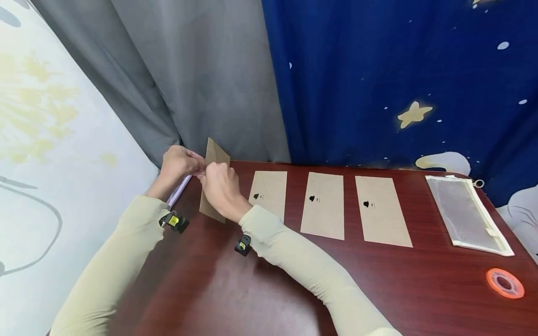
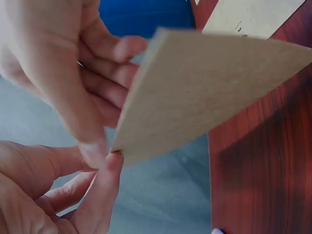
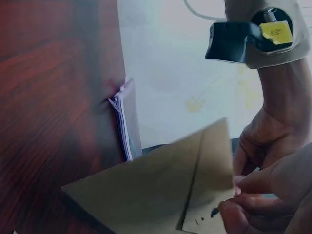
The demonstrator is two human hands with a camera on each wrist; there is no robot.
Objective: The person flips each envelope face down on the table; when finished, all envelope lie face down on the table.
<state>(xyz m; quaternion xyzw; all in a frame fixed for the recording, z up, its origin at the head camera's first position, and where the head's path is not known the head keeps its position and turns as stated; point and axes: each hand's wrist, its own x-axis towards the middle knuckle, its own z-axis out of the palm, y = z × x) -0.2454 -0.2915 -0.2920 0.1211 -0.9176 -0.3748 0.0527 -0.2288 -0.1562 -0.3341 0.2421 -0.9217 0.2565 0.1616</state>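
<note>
Purple-edged item [image 3: 129, 119]: table's [image 1: 252, 298] left side, half behind left forearm; kind unclear.
Left hand [image 1: 180, 165]: pinching brown envelope's edge; thumb tip hard to make out.
Brown envelope [image 2: 195, 92]: on edge between both hands; dark print partly covered by fingers; whether it touches wood, cannot tell.
Right hand [image 1: 221, 186]: pinching same edge; blurred in left wrist view.
Flat envelopes [image 1: 322, 205]: row of three; leftmost's near end behind sleeve [image 1: 302, 256]; lettering unreadable.
Mesh pouch [image 1: 468, 212]: contents indistinct.
Orange reel [image 1: 492, 283]: nearer, below pouch.
</note>
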